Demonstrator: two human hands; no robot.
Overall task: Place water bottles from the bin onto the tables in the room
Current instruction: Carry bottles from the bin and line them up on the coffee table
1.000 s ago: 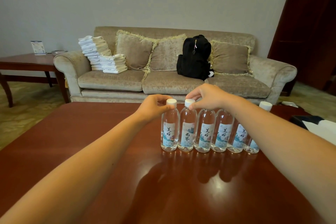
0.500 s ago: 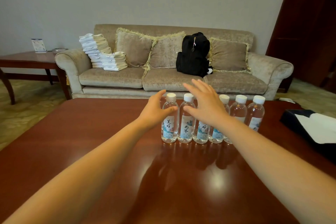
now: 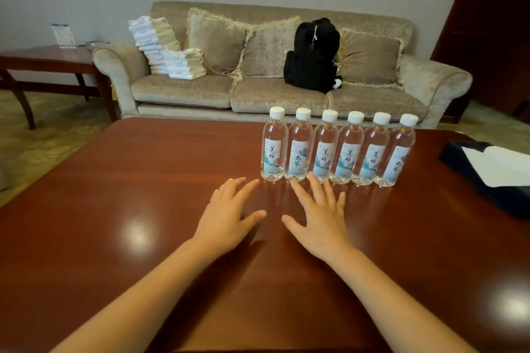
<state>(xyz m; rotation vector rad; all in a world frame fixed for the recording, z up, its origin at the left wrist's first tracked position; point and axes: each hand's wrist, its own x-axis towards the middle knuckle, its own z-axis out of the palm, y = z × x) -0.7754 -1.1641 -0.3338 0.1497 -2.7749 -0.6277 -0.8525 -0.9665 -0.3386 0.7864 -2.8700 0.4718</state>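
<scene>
Several clear water bottles (image 3: 337, 149) with white caps and blue-white labels stand upright, side by side in a row, on the glossy reddish-brown table (image 3: 143, 209). My left hand (image 3: 226, 216) hovers low over the table just in front of the row's left end, fingers spread, holding nothing. My right hand (image 3: 322, 219) is beside it, also spread and empty, its fingertips close to the bases of the second and third bottles. No bin is in view.
A dark tray with white paper (image 3: 493, 172) lies at the table's right edge. Behind the table stands a beige sofa (image 3: 183, 89) with a stack of folded towels (image 3: 163, 49) and a black backpack (image 3: 311, 57). A wooden side table (image 3: 48, 59) is at the far left.
Both hands have let go of the bottle caps and drawn back toward me, dropping low over the table. The whole bottle row now shows unobstructed.
</scene>
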